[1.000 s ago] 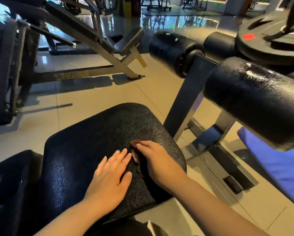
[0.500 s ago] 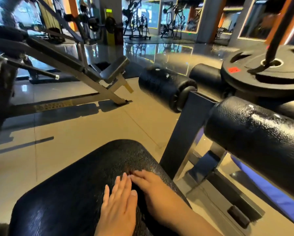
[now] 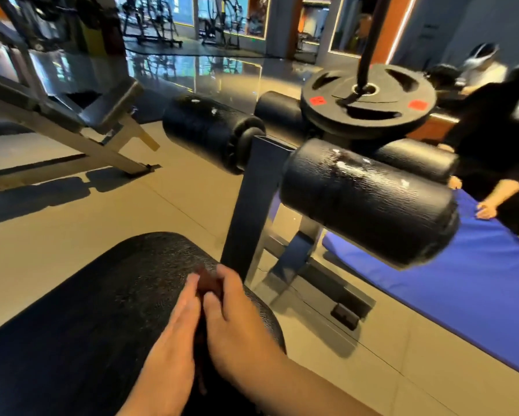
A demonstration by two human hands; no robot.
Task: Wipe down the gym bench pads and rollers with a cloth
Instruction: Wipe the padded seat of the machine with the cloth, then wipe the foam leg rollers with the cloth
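Both hands, left [image 3: 169,349] and right [image 3: 237,322], flat on the pad [image 3: 102,310], fingers extended, pinching a dark cloth [image 3: 207,284] between them near the pad's far edge, likely for pressure; rollers [image 3: 366,199] beyond, untouched.

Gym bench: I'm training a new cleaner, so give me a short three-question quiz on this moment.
1. True or false: both hands rest on the black bench pad.
2. What lies between the left hand and right hand? A) spray bottle B) dark cloth C) sponge
3. The mat right of the rollers is ____.

Key: 1 true; 2 B; 3 blue.
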